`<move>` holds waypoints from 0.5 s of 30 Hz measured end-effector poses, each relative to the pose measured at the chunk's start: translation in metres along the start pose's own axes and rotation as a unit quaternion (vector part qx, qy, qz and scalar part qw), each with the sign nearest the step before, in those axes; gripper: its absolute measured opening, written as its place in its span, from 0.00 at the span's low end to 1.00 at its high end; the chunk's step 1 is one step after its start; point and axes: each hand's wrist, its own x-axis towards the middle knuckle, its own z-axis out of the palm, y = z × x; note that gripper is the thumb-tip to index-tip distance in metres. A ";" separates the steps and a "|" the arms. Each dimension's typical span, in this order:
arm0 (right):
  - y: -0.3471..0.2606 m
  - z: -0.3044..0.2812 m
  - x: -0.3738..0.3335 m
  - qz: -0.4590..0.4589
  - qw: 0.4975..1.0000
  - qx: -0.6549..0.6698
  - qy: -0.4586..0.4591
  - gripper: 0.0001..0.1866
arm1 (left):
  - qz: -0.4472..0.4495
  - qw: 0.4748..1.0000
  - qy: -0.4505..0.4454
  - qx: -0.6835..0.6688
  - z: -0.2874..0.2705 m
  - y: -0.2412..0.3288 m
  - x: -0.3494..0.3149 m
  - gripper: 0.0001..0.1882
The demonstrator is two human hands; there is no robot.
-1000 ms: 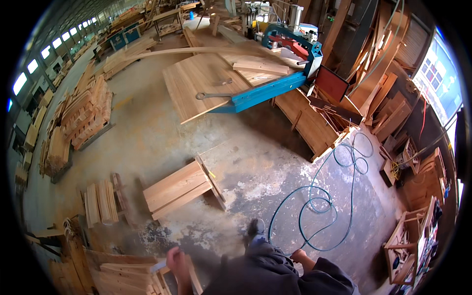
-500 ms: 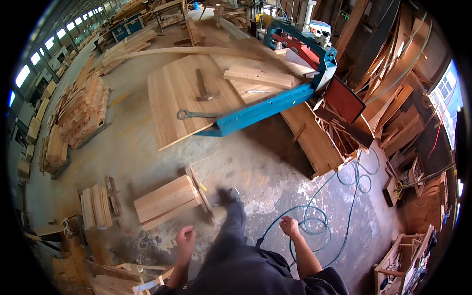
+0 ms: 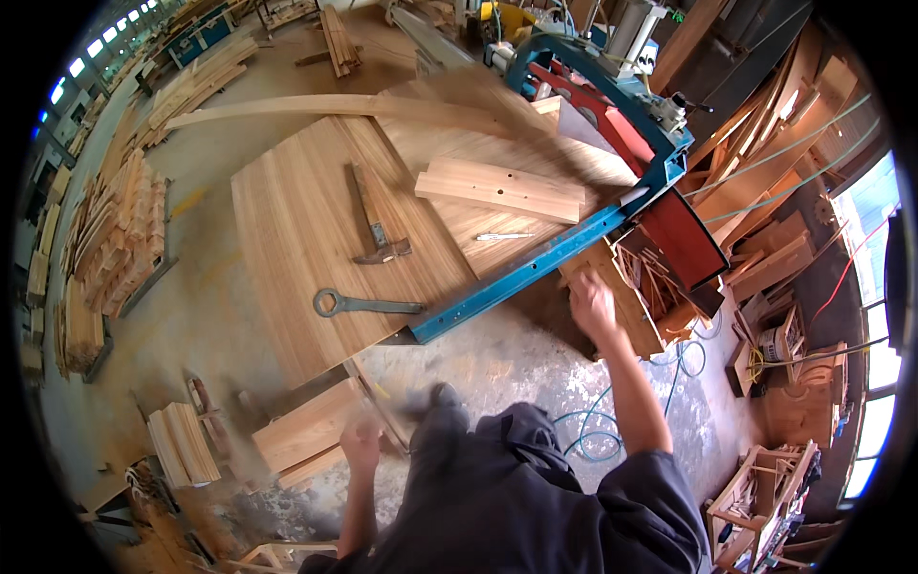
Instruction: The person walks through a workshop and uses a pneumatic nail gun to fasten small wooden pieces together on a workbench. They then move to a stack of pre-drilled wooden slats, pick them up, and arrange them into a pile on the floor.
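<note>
My right hand (image 3: 593,304) reaches forward, just short of the blue metal beam (image 3: 516,275) and above the side of a wooden scrap box (image 3: 633,304). Its fingers look bent but are blurred, and nothing shows in them. Low on the left, my left hand (image 3: 360,440) is smeared by motion, over the edge of some stacked boards (image 3: 311,421). Beyond the hands, a wide wooden panel (image 3: 287,230) carries a hammer (image 3: 371,215) and a ring wrench (image 3: 368,304). A drilled wooden block (image 3: 502,187) and a thin pen-like tool (image 3: 505,236) lie to their right.
A blue clamping frame (image 3: 674,153) rises at the far right of the worktop. Coils of green hose (image 3: 593,435) lie on the floor to my right. Lumber stacks (image 3: 120,230) stand at left; a wooden tool rack (image 3: 760,497) stands lower right.
The worktop with the panel and blue beam is now closer. My right hand has moved forward and up toward the beam. My left hand remains low and has become more blurred.
</note>
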 end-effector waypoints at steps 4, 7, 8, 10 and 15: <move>0.060 0.014 0.116 -0.033 0.997 -0.070 -0.011 0.22 | 0.045 0.997 0.049 0.045 -0.001 -0.013 0.039 0.07; 0.092 0.030 0.184 -0.058 0.986 -0.157 -0.001 0.24 | 0.008 0.994 0.106 0.024 0.003 -0.024 0.042 0.08; 0.092 0.029 0.201 -0.044 0.980 -0.182 -0.060 0.27 | -0.049 0.990 0.130 -0.006 0.007 -0.002 0.038 0.08; 0.116 0.044 0.227 -0.041 0.970 -0.204 -0.127 0.27 | -0.093 0.983 0.158 -0.003 0.019 0.005 0.031 0.07; 0.133 0.054 0.249 -0.047 0.969 -0.155 -0.186 0.34 | -0.145 0.966 0.212 -0.015 0.059 0.048 0.020 0.08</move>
